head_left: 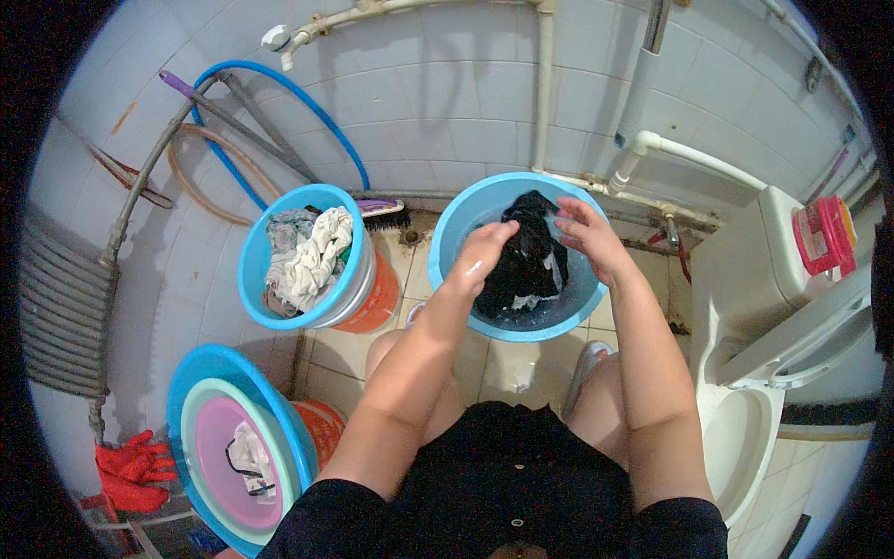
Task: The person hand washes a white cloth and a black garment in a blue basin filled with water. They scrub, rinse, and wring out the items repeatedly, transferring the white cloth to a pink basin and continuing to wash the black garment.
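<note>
A bunched black garment [526, 265] lies in a light blue basin [452, 228] of water in front of me. White patches show along its lower and right edges; I cannot tell whether they are suds or cloth. My left hand [484, 256] is over the basin at the garment's left side, fingers stretched toward it, with a wet, foamy spot on its back. To the right of the garment, my right hand [593, 238] has its fingers spread above the water and grips nothing. Whether the left fingertips touch the cloth is hard to see.
At left, a blue basin [250, 289] of light clothes rests on an orange-and-white bucket [372, 293]. Nearer, stacked basins [200, 396] hold a white cloth [251, 456]. A toilet [736, 447] stands at right, a brush [384, 216] by the wall, and red gloves [133, 470] hang lower left.
</note>
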The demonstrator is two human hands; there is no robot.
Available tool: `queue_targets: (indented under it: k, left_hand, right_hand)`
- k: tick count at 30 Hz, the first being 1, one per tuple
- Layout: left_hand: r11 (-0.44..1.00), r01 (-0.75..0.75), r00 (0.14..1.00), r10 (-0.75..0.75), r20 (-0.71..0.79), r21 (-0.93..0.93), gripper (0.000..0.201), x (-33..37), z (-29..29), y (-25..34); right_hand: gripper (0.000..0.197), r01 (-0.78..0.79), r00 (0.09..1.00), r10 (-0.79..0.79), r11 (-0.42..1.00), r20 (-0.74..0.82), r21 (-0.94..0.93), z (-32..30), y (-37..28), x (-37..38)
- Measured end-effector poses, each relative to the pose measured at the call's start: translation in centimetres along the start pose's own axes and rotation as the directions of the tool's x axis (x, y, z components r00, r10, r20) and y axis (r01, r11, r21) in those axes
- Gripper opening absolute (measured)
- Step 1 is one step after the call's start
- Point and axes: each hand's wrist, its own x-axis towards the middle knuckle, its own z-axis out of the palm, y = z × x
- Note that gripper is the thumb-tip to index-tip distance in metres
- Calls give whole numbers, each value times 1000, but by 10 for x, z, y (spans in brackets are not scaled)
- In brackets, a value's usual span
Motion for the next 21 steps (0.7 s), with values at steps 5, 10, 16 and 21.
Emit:
queue_targets:
  k: [5,10,16,21]
  left_hand:
    - [810,243,970,-189,154,-533,30,6,-16,-3]
    - [797,244,968,-162,193,-553,29,12,-21,-14]
    - [991,52,999,-50,20,-119,30,-7,-24,7]
    - [954,-6,1000,7,0,300,30,-5,-33,0]
  right_hand:
    - [60,77,958,22,940,286,-332,3,15,-10]
    - [39,132,991,-101,868,90,-479,27,34,-1]
    - [30,2,994,34,939,-100,344,7,-9,-8]
    - [24,18,993,51,840,-111,542,-7,-8,0]
